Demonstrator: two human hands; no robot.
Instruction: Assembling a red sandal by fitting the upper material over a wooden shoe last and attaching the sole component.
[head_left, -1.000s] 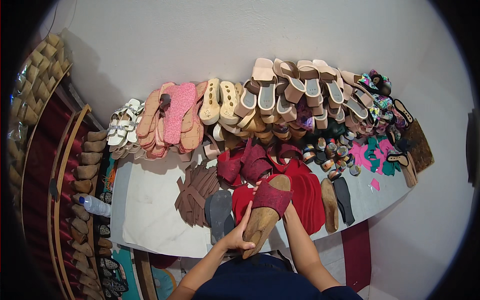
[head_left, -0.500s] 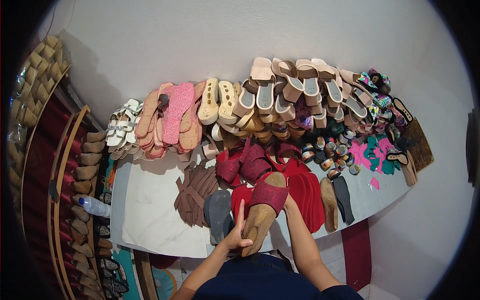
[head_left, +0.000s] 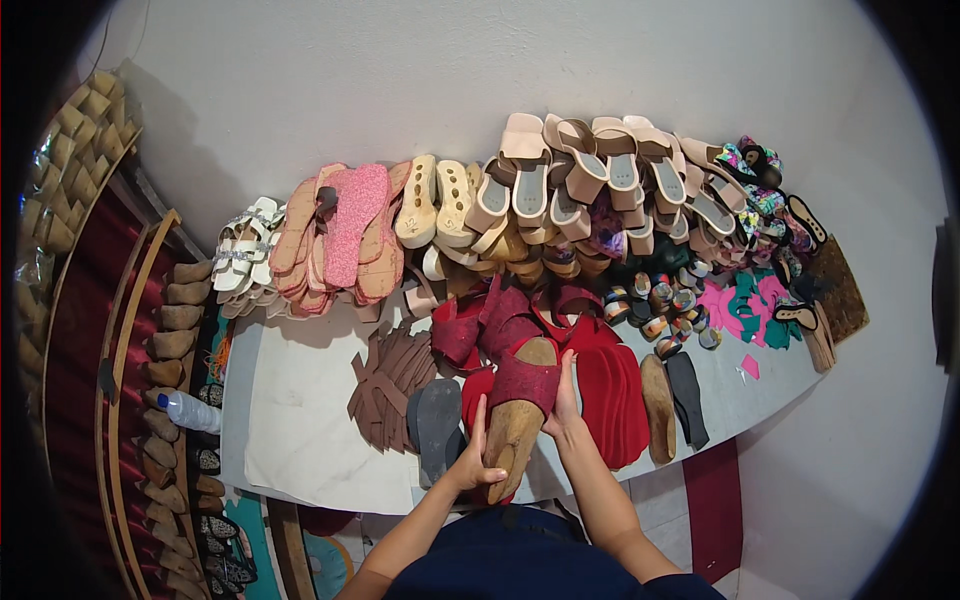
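Between my hands is a wooden shoe last (head_left: 514, 437) with a wide dark red strap (head_left: 527, 384) wrapped over its front part. My left hand (head_left: 472, 462) grips the narrow heel end, its thumb on top and its fingers along the side. At the other side, my right hand (head_left: 562, 407) holds the strap's edge, fingers pointing up along it. Under and beside the last lie red sole pieces (head_left: 612, 405). A dark grey sole (head_left: 436, 430) rests just left of my left hand. More dark red straps (head_left: 505, 318) are heaped beyond the last.
Brown strips (head_left: 392, 388) lie on the table (head_left: 300, 430). Another wooden last (head_left: 657, 408) and a dark sole (head_left: 687, 400) are at the right. Pink insoles (head_left: 357, 225) and beige sandals (head_left: 530, 165) pile up along the wall. A rack of lasts (head_left: 172, 345) stands left, near a plastic bottle (head_left: 190, 412).
The strapped last has shifted slightly left and turned more upright. My right hand has come round so that its fingers show along the strap's right edge.
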